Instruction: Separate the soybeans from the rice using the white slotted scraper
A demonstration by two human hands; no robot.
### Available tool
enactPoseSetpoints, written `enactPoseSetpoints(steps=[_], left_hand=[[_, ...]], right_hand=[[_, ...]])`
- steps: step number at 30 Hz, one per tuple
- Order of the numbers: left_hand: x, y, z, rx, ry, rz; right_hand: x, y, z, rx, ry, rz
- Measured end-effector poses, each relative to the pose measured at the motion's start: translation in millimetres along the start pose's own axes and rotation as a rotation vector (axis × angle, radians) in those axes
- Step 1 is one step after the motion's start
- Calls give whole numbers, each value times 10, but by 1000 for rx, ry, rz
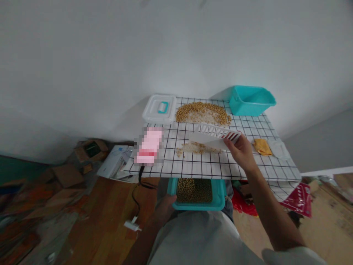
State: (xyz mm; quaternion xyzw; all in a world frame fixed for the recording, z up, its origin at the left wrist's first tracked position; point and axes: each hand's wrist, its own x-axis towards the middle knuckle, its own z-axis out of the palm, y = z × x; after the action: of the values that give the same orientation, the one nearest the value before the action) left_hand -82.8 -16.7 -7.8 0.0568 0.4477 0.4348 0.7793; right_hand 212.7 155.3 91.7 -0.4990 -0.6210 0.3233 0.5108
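My right hand (242,150) is closed on the right end of a white slotted plastic piece (209,139), thumb on its near side, tilted just above the table. A strip of soybeans mixed with whitish grains (197,148) lies along its near edge. Beyond it is a larger heap of soybeans (204,110) with pale grains in the middle. My left hand (167,204) grips the left rim of a teal tub (217,206) at my lap, below the table's front edge. Beans fill part of the tub, lighter on the left and shaded on the right.
On the grid-patterned table (187,165) stand a second teal bin (249,101) at back right and a white lid (160,109) at back left. A blurred pink object (150,145) lies left, a yellow cloth (263,147) right. Cardboard boxes (67,176) and a cable (135,197) are below left.
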Motion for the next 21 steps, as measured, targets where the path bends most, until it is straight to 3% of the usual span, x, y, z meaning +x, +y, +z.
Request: enactPoseSetpoints(steps=[9, 21], left_hand=[[47, -86, -119, 87, 30, 44], [91, -94, -49, 36, 17, 20]], right_hand=[[293, 90, 86, -61, -98, 7], [107, -226, -6, -187, -186, -44]])
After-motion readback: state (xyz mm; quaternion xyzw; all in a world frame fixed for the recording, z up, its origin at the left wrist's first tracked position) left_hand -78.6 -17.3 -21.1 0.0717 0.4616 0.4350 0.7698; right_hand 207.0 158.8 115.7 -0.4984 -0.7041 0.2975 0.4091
